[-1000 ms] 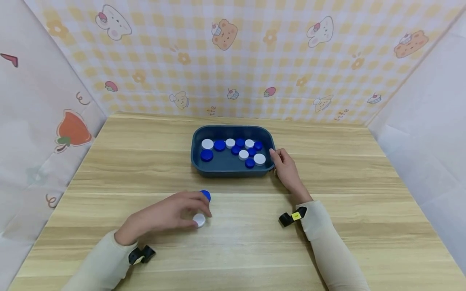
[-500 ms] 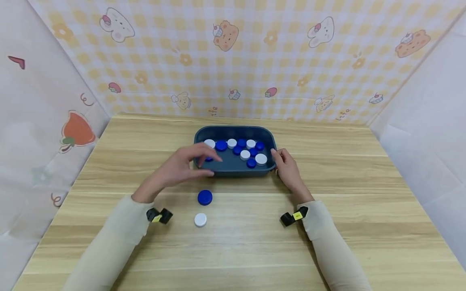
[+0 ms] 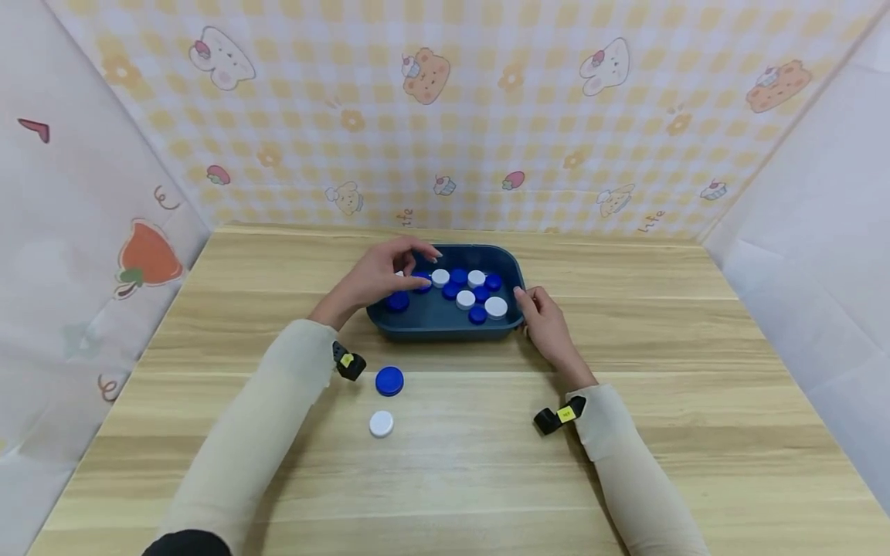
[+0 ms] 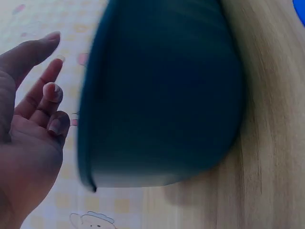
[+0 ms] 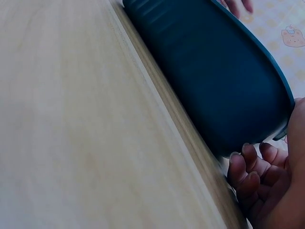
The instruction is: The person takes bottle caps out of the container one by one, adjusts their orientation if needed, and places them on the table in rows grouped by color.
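A dark teal tray point(image 3: 445, 333) stands mid-table with several round blue and white caps in it. Over its left end is my left hand point(image 3: 378, 274), thumb and fingers apart above a blue cap point(image 3: 421, 284). The left wrist view shows that hand point(image 4: 35, 114) with a gap between thumb and fingers and nothing held. At the tray's right end, my right hand point(image 3: 549, 324) grips the rim, thumb on top. Its fingers point(image 5: 248, 167) curl against the outside wall in the right wrist view. A white cap behind my left hand is partly hidden.
On the table in front of the tray lie a loose blue cap point(image 3: 389, 381) and, nearer, a loose white cap point(image 3: 381, 424). Behind the table rises a checked cloth backdrop point(image 3: 487, 116), with pale sheets at both sides.
My left hand has left the white cap on the table and moved forward, over the tray's left end. The right hand keeps its grip, and both loose caps stay put.
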Demonstrator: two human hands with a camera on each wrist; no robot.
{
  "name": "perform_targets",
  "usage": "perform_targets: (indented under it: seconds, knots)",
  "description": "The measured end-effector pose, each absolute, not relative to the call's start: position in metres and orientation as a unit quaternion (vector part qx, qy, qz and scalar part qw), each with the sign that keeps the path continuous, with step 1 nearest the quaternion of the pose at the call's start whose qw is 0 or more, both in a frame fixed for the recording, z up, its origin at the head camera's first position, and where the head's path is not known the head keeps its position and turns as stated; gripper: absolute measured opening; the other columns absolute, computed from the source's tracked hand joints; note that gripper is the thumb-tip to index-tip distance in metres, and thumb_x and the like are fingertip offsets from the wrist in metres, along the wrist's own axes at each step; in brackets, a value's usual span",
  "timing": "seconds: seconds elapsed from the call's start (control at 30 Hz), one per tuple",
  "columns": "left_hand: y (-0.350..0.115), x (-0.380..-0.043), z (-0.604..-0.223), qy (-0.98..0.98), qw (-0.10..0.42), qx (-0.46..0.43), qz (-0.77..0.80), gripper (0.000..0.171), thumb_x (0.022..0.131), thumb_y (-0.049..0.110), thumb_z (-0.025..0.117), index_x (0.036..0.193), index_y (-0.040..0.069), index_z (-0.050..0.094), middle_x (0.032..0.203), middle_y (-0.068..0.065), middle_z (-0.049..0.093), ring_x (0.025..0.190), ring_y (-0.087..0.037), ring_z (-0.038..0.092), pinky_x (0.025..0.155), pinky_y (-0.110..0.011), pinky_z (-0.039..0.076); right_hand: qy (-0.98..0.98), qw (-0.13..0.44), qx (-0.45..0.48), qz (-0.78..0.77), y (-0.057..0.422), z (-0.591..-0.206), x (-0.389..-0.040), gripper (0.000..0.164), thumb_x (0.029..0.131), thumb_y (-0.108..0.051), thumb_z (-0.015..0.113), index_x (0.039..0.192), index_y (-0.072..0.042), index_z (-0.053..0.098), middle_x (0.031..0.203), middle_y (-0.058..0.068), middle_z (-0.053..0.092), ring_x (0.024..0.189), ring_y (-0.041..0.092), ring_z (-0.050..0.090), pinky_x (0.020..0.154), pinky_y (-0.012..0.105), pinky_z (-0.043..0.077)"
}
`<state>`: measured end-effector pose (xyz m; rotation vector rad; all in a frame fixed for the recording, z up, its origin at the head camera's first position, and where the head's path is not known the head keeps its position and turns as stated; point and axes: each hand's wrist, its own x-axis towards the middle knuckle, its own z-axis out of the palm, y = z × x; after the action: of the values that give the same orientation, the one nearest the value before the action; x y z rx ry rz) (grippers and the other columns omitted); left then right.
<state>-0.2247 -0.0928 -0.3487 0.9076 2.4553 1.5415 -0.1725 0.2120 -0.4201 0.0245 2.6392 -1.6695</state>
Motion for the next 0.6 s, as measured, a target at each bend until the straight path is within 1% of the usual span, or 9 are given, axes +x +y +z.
perform_targets:
  seconds: [0.13,0.33,0.43,0.6]
  knots:
    - [-0.084,-0.236,-0.355,0.822,0.079,0.294,0.481,0.041,0.083,0.013,0.075,0.122,0.014,0.061,0.112,-0.006,0.06,0.077,-0.023,0.05,0.069,-0.031,0.041,0.845,0.011,0.007,-0.535,0.212,-0.42,-0.173,0.051,0.095,-0.058,0.043,0.101,-0.008,0.049,0.08,0.01,0.053,0.062,0.023,0.049,0.053,0.027,0.04]
    - [-0.071,-0.247,-0.362,0.836,0.147,0.283,0.446,0.045,0.083,0.01,0.076,0.124,0.015,0.058,0.121,-0.013,0.051,0.075,-0.026,0.048,0.065,-0.033,0.041,0.844,0.008,0.002,-0.536,0.212,-0.42,-0.173,0.05,0.095,-0.057,0.042,0.1,-0.008,0.049,0.079,0.01,0.052,0.062,0.024,0.049,0.053,0.027,0.04]
    - [-0.066,-0.252,-0.367,0.849,0.168,0.267,0.424,0.045,0.082,0.01,0.076,0.122,0.017,0.057,0.116,-0.015,0.052,0.074,-0.025,0.048,0.065,-0.032,0.04,0.846,0.005,0.0,-0.533,0.212,-0.42,-0.173,0.05,0.096,-0.056,0.042,0.1,-0.007,0.049,0.079,0.01,0.053,0.062,0.025,0.049,0.053,0.027,0.04]
    - [-0.061,-0.257,-0.374,0.867,0.176,0.24,0.4,0.044,0.083,0.011,0.076,0.121,0.019,0.057,0.104,-0.014,0.054,0.071,-0.024,0.048,0.063,-0.031,0.039,0.848,0.005,0.002,-0.53,0.212,-0.422,-0.174,0.051,0.095,-0.058,0.042,0.1,-0.008,0.049,0.079,0.011,0.054,0.063,0.025,0.049,0.053,0.028,0.04]
